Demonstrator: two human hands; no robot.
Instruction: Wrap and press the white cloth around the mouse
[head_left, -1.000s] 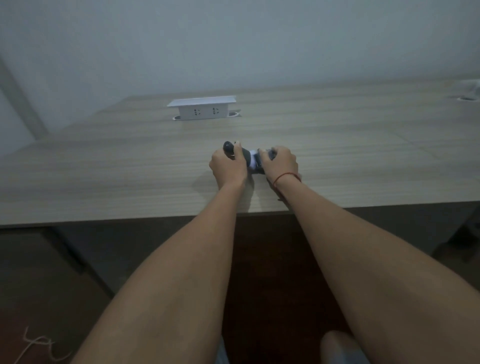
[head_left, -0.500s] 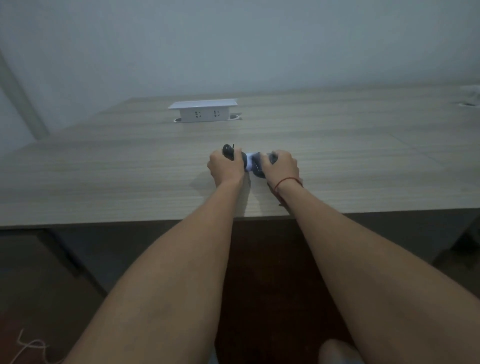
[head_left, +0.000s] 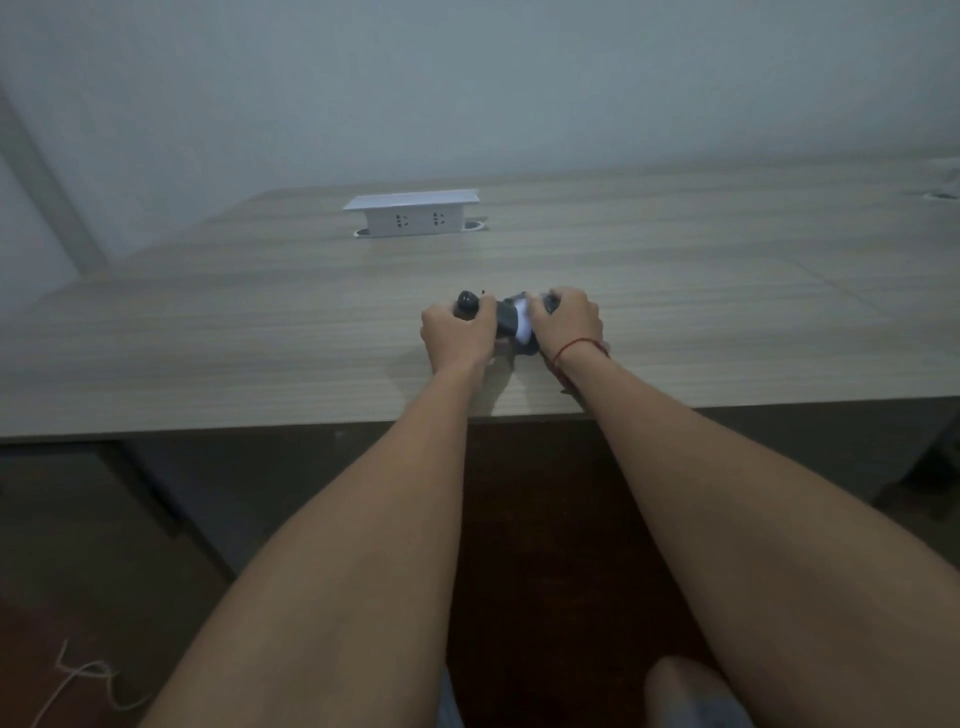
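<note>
1. A small dark object (head_left: 506, 319) lies on the bench (head_left: 260, 338), directly between the two hands and near the front edge. What it is exactly, I cannot tell; it has a round dark knob at its left end and a white part in the middle.
2. Its long axis runs from left to right, parallel to the front edge of the bench.
3. The left hand (head_left: 453, 335) has its fingers curled around the left end, just below the knob. The right hand (head_left: 566, 319) has its fingers curled around the right end. Both hands are equally near, each one holding its own end.
4. The right wrist carries a red string (head_left: 576, 347).
5. Count: one dark object, two hands, one white socket box (head_left: 413, 213) far behind on the bench, with two sockets on its front.
</note>
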